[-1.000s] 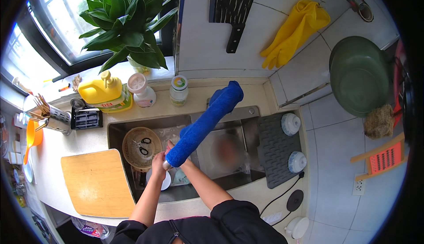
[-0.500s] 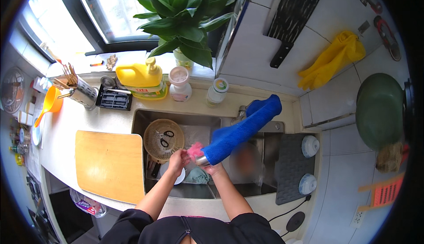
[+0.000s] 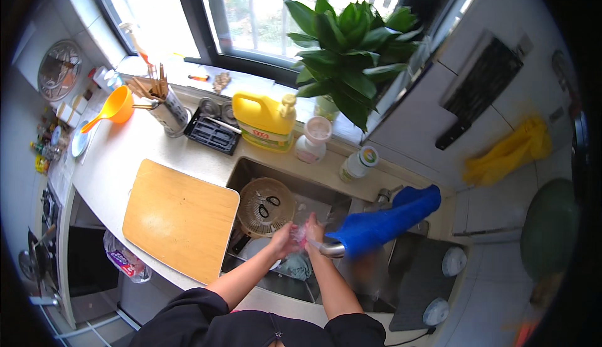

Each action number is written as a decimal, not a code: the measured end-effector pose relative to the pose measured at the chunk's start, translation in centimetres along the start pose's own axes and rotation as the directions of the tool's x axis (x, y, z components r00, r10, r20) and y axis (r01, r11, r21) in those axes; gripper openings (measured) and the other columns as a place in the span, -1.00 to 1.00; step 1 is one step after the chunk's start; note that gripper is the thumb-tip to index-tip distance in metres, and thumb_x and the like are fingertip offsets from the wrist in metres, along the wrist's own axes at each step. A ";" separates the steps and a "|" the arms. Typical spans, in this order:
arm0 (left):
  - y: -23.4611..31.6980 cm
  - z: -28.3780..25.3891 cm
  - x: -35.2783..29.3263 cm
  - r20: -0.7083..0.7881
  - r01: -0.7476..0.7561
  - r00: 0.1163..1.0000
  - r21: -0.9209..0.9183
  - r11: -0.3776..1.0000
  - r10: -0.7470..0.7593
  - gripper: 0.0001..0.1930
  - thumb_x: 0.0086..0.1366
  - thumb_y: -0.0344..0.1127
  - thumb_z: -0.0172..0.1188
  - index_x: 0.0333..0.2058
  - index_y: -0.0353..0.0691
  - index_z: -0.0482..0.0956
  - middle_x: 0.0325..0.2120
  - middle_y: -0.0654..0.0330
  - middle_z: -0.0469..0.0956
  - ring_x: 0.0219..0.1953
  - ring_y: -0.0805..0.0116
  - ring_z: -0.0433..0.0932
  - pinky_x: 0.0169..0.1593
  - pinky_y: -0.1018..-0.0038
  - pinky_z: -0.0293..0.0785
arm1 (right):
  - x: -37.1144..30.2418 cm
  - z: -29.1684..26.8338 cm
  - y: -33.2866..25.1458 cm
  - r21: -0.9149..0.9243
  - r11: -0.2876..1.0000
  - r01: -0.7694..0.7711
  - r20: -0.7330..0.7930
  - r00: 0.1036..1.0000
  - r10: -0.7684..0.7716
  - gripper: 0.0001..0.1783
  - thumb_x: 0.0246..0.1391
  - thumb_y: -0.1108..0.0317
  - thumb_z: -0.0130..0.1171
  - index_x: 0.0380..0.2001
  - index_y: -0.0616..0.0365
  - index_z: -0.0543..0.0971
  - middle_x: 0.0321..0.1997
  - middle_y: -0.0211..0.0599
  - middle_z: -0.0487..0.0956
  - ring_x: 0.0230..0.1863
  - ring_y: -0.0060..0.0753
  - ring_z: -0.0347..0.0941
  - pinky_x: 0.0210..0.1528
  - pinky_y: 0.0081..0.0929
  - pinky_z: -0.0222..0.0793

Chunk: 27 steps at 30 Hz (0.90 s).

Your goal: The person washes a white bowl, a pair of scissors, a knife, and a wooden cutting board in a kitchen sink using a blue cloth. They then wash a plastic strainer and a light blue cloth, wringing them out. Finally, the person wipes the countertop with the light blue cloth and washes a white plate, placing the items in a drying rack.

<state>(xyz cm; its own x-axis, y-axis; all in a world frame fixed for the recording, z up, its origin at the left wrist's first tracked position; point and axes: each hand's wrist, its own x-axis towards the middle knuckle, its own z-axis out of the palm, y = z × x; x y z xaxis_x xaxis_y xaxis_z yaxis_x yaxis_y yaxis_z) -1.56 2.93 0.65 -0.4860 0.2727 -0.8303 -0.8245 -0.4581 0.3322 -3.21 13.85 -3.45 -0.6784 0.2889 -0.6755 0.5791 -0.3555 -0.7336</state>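
Observation:
A pink, netted-looking wet scrubber point(image 3: 302, 237) sits between my two hands over the sink, blurred and partly covered by fingers. My left hand point(image 3: 285, 239) curls around its left side. On the other side, my right hand point(image 3: 313, 231) presses against it, fingers pointing away from me. Just right of that hand is the faucet's metal spout point(image 3: 333, 249), its arm wrapped in a blue cloth point(image 3: 389, 218). Below my hands lie a green rag point(image 3: 296, 266) and a white plate point(image 3: 260, 251). A tan basket point(image 3: 256, 218) holding black-handled scissors point(image 3: 269, 206) stands to the left.
A wooden cutting board point(image 3: 182, 218) lies left of the sink point(image 3: 338, 201). Behind it stand a yellow jug point(image 3: 263, 121), a pink-topped white bottle point(image 3: 312, 141) and a lidded jar point(image 3: 359, 163). Upturned bowls point(image 3: 454, 261) rest on a grey mat point(image 3: 407, 293) at right.
The view has turned, shifting the counter and sink rightward and lower. My right hand has come from under the spout to beside my left hand, and the pink scrubber is now between both.

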 end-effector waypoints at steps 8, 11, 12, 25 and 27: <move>-2.0 -0.7 6.2 0.426 0.184 0.905 -0.342 0.921 -0.022 -0.68 0.20 0.09 -0.02 -0.28 0.00 0.43 -0.30 0.24 0.48 -0.21 0.29 0.43 -0.06 0.24 0.33 | -4.2 -1.5 -1.4 -0.705 0.379 0.600 0.405 0.779 -0.479 -0.53 0.04 0.15 0.00 -0.03 0.20 0.31 -0.09 0.01 0.41 0.00 0.00 0.31 -0.02 -0.25 0.25; -1.8 0.0 6.5 0.469 0.156 0.882 -0.213 0.965 -0.039 -0.68 0.19 0.11 -0.01 -0.34 -0.01 0.44 -0.30 0.25 0.49 -0.21 0.28 0.44 -0.05 0.17 0.31 | -6.9 -3.3 -3.1 -0.606 0.300 0.737 0.450 0.628 -0.635 -0.44 -0.01 0.25 0.07 0.07 0.16 0.23 -0.01 0.03 0.35 0.06 0.04 0.23 0.06 -0.22 0.18; -1.5 0.7 5.9 0.427 0.226 0.897 -0.229 0.947 -0.111 -0.66 0.19 0.11 -0.02 -0.34 -0.04 0.43 -0.30 0.21 0.50 -0.22 0.26 0.46 -0.06 0.10 0.31 | -8.1 -4.4 -3.6 -0.628 0.277 0.727 0.443 0.627 -0.641 -0.42 -0.06 0.32 0.12 0.06 0.16 0.23 -0.02 0.05 0.35 0.05 0.08 0.23 0.06 -0.18 0.18; -1.4 4.2 3.8 0.105 0.141 0.986 -0.103 0.985 -0.130 -0.64 0.25 0.03 -0.10 -0.47 -0.17 0.29 -0.62 0.21 0.31 -0.57 0.24 0.39 -0.44 0.32 0.41 | -12.6 -10.7 -3.9 -0.511 0.698 0.502 0.280 0.865 -0.417 -0.78 0.02 0.46 0.03 -0.23 0.26 0.46 -0.26 -0.15 0.47 -0.32 -0.30 0.47 -0.27 -0.53 0.40; -1.2 4.0 4.2 -0.052 0.151 0.984 -0.286 0.946 -0.173 -0.63 0.25 0.03 -0.10 -0.47 -0.18 0.28 -0.64 0.22 0.29 -0.59 0.25 0.36 -0.46 0.30 0.40 | -12.0 -10.6 -3.1 -0.430 0.762 0.484 0.305 0.872 -0.382 -0.79 0.01 0.46 0.03 -0.23 0.25 0.47 -0.26 -0.15 0.47 -0.31 -0.32 0.47 -0.27 -0.54 0.40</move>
<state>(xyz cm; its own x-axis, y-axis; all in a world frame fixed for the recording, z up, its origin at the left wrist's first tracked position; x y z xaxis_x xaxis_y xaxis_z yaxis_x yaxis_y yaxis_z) -3.72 8.01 -1.43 -0.3201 0.3033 -0.8975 -0.7706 -0.6345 0.0604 7.96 20.92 6.12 -0.9511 0.1165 -0.2861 0.3069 0.2510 -0.9180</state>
